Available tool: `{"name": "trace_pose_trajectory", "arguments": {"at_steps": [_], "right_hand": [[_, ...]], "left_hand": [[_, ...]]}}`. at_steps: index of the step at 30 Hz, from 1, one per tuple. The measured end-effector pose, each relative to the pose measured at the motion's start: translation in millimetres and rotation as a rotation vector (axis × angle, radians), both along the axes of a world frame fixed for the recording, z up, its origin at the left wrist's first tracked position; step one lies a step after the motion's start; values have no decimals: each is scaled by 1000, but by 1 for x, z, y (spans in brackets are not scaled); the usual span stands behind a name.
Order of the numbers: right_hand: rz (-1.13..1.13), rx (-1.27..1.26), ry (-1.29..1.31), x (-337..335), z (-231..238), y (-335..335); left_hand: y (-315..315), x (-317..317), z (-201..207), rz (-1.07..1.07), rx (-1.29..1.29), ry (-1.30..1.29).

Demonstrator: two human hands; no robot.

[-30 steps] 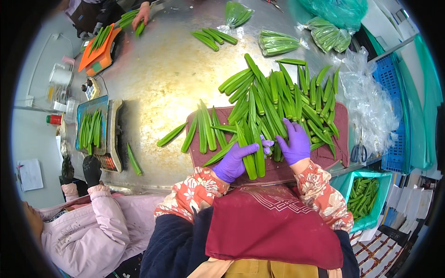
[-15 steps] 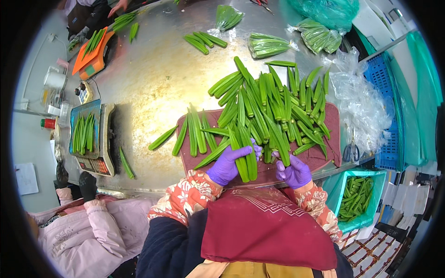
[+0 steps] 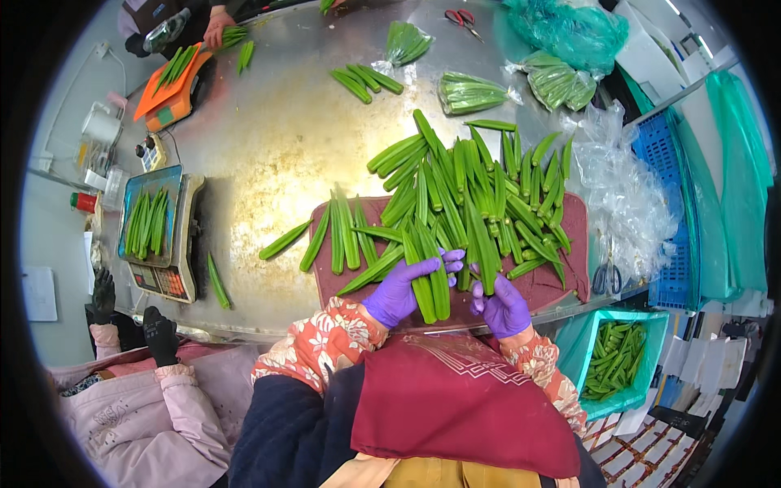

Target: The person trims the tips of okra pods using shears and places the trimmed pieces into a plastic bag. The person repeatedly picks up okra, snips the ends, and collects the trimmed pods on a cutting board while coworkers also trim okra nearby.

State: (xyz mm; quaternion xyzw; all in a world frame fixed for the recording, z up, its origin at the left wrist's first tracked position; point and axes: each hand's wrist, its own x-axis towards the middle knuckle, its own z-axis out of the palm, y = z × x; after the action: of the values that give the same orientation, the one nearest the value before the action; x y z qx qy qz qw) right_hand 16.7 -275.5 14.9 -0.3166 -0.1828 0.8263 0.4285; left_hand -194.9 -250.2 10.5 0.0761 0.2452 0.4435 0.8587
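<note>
Lower centre of frame, I see left hand (image 3: 392, 296) clutching okra pods (image 3: 438, 286), right hand (image 3: 508, 309) pinching another pod (image 3: 484, 256); okra pile (image 3: 457, 172) above.

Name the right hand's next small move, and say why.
Probably ease the long okra pod across to the left hand: the right hand is at that pod's near end, and the left hand holds other pods side by side.

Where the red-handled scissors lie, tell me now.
The red-handled scissors lie at the head view's top, right of centre, between a bagged okra bundle and the teal plastic.
</note>
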Motion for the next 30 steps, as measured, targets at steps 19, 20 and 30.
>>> {"name": "trace_pose_trajectory", "arguments": {"at_steps": [19,20,30], "right_hand": [[172,-124,-124,-18,13,-9],[155,-97,-160,-20,12,-9],[102,-32,-401,-27,11,-12]], "left_hand": [[0,-2,6,7,173,-20],[0,-1,8,4,197,19],[-3,-4,7,4,216,-71]]}}
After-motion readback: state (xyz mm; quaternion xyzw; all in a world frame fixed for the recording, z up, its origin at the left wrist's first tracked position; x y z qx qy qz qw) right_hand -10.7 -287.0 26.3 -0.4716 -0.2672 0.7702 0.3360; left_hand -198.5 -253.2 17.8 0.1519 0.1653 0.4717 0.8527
